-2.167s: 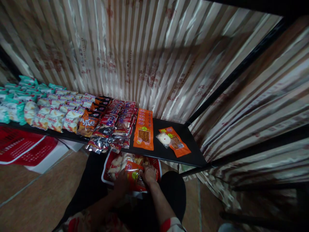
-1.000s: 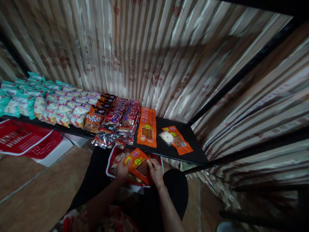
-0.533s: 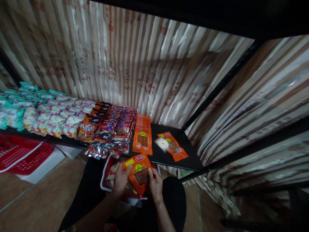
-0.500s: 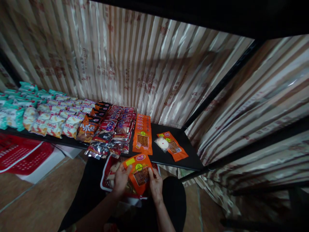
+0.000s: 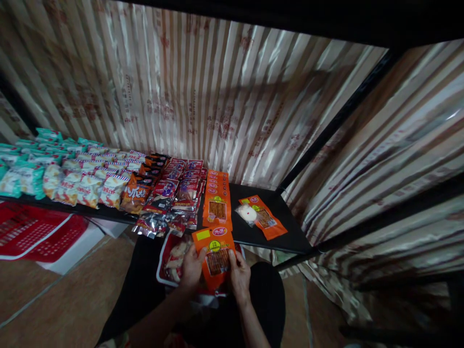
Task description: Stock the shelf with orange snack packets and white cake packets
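Note:
Both hands hold one orange snack packet (image 5: 215,251) upright over a red basket (image 5: 162,265) that rests on my lap. My left hand (image 5: 191,268) pinches the packet's left edge and my right hand (image 5: 239,272) grips its right edge. The basket holds more packets. Just beyond, on the black shelf (image 5: 253,232), lies a stack of the same orange packets (image 5: 216,203). To its right are another orange packet (image 5: 266,218) and a small clear bag with something white (image 5: 246,212).
Rows of snack bags in red (image 5: 179,186), orange-black (image 5: 136,193), white-orange (image 5: 79,183) and teal (image 5: 21,166) fill the shelf's left part. Striped shiny paper lines the shelf's back and right side. Red baskets (image 5: 32,237) lie on the tiled floor at left.
Both hands lifted the orange packet out of the basket and turned it upright facing me, nearer the shelf's front edge. The view shifted slightly.

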Tool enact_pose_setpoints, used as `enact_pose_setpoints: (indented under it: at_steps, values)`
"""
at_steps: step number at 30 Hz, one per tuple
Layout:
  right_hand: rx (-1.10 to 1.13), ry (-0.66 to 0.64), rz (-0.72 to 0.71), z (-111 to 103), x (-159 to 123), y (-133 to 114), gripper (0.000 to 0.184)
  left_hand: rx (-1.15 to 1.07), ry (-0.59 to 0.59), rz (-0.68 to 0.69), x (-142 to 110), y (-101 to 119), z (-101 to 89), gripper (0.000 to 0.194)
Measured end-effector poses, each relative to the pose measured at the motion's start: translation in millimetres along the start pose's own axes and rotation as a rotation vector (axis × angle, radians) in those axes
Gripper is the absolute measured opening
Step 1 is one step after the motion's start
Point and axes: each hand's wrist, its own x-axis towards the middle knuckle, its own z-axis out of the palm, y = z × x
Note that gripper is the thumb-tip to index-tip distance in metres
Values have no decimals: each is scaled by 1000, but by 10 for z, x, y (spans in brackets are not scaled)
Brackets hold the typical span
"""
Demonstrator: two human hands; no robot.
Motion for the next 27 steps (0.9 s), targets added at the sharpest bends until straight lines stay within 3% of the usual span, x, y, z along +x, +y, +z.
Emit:
enact_pose_setpoints:
  at_steps: [5,18,24,27]
  values:
    - [59,35,28,-22,8,-116,39,14,-130,44,42,28,56,34]
    - [-93,37,-70,-199,-90,-374,42,478,-48,191,158,179,264,6]
    - [-93,47,-155,-215,-89,-602,42,429,-1,170,163,143,396,41]
    - [-88,19,-190,-207,-97,-699,39,409,4,198,134,142,459,41]
